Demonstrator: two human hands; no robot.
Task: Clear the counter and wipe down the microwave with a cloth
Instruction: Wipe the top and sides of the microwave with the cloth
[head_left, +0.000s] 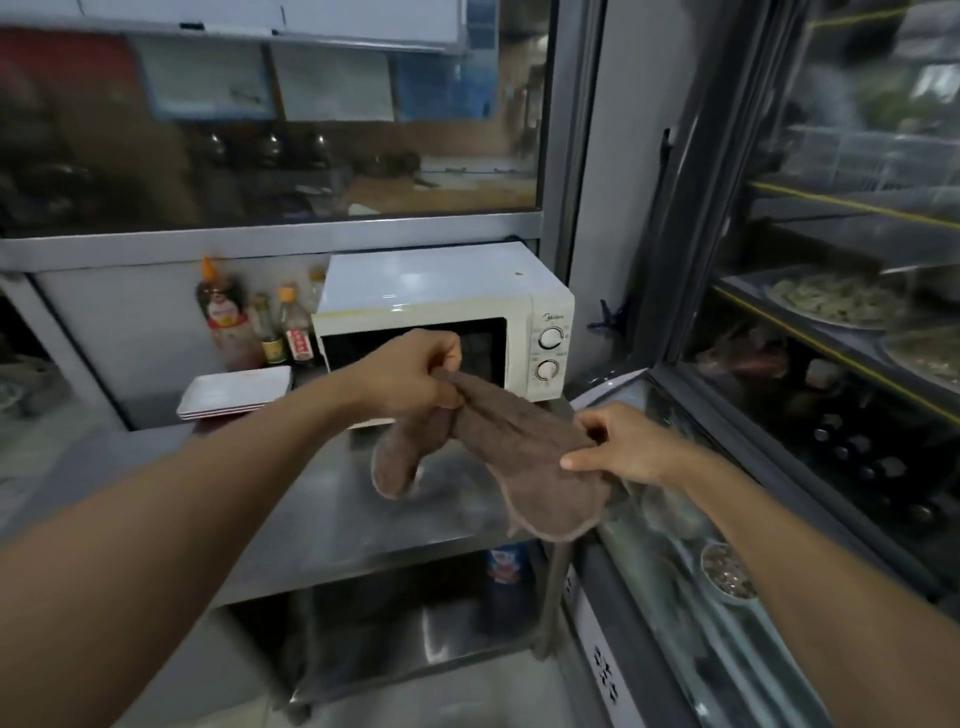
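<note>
A brown cloth (524, 457) hangs stretched between both hands above the steel counter (332, 519). My left hand (410, 371) grips its upper end in a fist, just in front of the microwave door. My right hand (618, 447) pinches the cloth's lower right part with thumb and fingers. The white microwave (431, 288) stands at the back right of the counter, door closed, with two round knobs (549, 353) on its right panel.
A stack of white square plates (234, 397) lies left of the microwave. Several sauce bottles (249, 322) stand against the back wall. A glass-fronted refrigerated display (831, 338) with trays of food fills the right side. A lower shelf sits under the counter.
</note>
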